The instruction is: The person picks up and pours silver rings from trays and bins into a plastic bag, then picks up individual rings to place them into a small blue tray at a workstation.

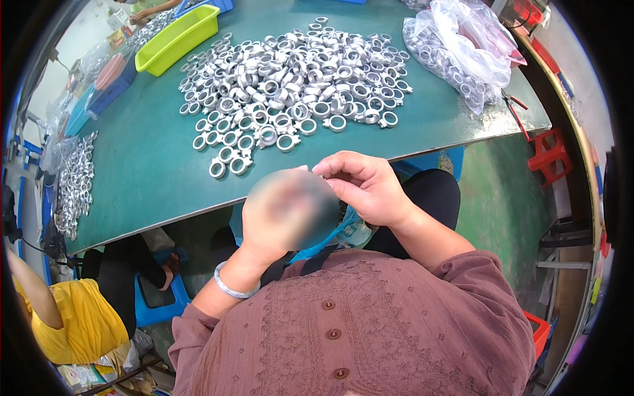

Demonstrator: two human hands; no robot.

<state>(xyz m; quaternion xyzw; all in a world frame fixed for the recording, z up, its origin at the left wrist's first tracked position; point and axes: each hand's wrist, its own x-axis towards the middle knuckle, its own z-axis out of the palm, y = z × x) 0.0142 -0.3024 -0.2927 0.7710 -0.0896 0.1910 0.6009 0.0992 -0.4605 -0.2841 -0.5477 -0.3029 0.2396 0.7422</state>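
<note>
Far left on the green bench (152, 171): a strip of silver metal rings (74, 181), a co-worker in yellow (63, 317) below it. Further back, a lime-green tray (177, 38). Centre: a broad heap of silver ring fittings (294, 79), thinning toward the near edge. Just below that edge, held over the lap: left hand (289, 208), blurred over, grip impossible to tell, silver bangle (232, 287) on the wrist. Touching it on the right: right hand (366, 188), fingers curled and pinched at the meeting point, any piece between them hidden. Heap straight ahead of both hands, left slightly nearer its closest rings. Far right: clear bag of rings (462, 49), red stool (548, 155) beyond the bench.
</note>
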